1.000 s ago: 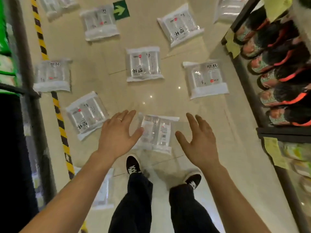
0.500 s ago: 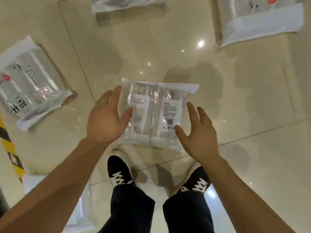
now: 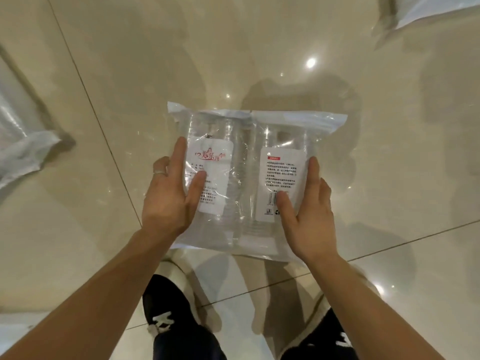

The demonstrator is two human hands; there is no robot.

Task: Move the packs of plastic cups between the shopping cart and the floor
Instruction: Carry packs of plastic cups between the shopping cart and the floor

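Observation:
A clear pack of plastic cups (image 3: 244, 178), with two white labels facing up, lies flat on the glossy beige floor just in front of my feet. My left hand (image 3: 171, 193) clasps its left side, thumb pressed on the left label and fingers along the edge. On the other side my right hand (image 3: 309, 211) clasps the pack the same way, thumb on the right label near the barcode. The shopping cart is not in view.
Another pack (image 3: 23, 136) lies at the left edge and a corner of one more (image 3: 431, 9) shows at the top right. My black shoes (image 3: 168, 310) stand directly below the pack. Floor tile (image 3: 389, 152) spreads to the right.
I have bent lower, so the pack fills more of the view. Both hands have moved from hovering beside the pack to closing on its two sides with thumbs on the labels.

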